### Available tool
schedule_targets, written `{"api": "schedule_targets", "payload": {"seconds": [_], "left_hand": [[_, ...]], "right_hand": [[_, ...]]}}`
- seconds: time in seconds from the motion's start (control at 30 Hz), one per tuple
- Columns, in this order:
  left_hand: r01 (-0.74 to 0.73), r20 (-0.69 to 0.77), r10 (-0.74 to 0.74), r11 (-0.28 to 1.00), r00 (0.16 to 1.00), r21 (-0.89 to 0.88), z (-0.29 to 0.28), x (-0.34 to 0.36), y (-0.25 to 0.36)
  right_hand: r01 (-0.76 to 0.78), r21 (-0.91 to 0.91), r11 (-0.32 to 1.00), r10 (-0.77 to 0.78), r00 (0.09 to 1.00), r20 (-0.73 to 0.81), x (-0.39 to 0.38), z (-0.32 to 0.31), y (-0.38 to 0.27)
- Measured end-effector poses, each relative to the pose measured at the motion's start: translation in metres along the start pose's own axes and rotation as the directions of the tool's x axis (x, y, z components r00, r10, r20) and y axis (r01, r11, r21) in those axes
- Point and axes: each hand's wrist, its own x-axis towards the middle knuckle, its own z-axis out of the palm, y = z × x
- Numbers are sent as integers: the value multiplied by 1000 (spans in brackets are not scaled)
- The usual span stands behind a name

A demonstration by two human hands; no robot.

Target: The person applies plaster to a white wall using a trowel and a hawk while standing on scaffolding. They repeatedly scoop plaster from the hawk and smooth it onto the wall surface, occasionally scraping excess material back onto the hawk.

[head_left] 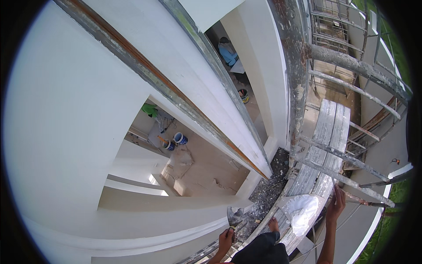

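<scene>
My left hand (226,237) is closed around the handle of a putty knife (235,214), its grey, smeared blade pointing up. My right hand (336,202) is closed at the right edge of the scaffold planks (317,145), on a thin item that I cannot make out. To its left, a pale board (285,207) carrying a mound of white paste (304,211) lies on the planks. My bare foot (273,224) and dark-clad legs are below me. At the left rise a white wall (66,132) and a long, partly rusty metal strip (176,94).
Paint-spattered scaffold poles (351,83) cross at the right, above grass. A debris-strewn dark ledge (277,163) borders the planks. Through openings, a person in green (149,110) is near two buckets (179,138), and a person in blue (227,53) is near another bucket (243,96).
</scene>
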Motion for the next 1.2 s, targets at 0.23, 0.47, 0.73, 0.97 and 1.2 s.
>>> {"api": "schedule_targets", "payload": {"seconds": [0.23,0.47,0.73,0.97,1.2], "left_hand": [[-63,-79,65,998,995,25,-22,-33,63],[159,-111,-289,765,951,-625,-38,-64,25],[-23,-285,-314,634,906,-773,-49,-74,-10],[-89,-327,-345,558,880,-825,-24,-100,25],[-97,-363,-287,651,886,-752,-21,-106,56]], "right_hand": [[194,-14,981,-193,961,-197,159,63,0],[-251,-469,847,343,931,122,185,95,36],[-438,-498,748,507,862,4,193,105,47],[-431,-516,740,486,873,-32,193,101,19],[-372,-541,754,462,886,35,191,99,30]]}}
